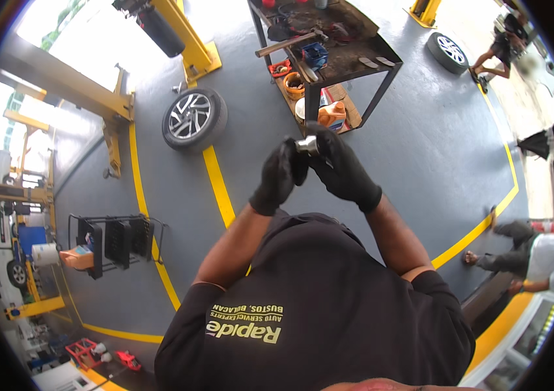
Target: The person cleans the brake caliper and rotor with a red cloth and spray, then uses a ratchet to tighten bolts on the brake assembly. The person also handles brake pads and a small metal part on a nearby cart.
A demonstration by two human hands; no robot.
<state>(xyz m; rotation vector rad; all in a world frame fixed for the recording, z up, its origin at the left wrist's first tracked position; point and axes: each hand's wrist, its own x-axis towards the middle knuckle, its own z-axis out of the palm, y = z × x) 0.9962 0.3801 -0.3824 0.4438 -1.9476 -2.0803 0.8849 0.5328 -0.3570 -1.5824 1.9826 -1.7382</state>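
Note:
Both my hands wear black gloves and are held together in front of my chest. Between them is a short, shiny silver metal cylinder [307, 146]; its exact kind is too small to tell. My right hand [347, 171] closes round its right side, and the fingers partly hide it. My left hand [278, 174] is closed at its left end, the fingertips bunched against the metal. Just beyond my hands stands a dark metal workshop cart [348, 68]. On its upper surface are a hammer [286, 45] and a blue item [314, 56].
The cart's lower shelf holds an orange jug [333, 115] and an orange bucket [294, 85]. A wheel [192, 118] lies left of the cart, another [448, 52] far right. Yellow lift posts [197, 45] stand at left, near a black rack [117, 241]. People sit or crouch at right.

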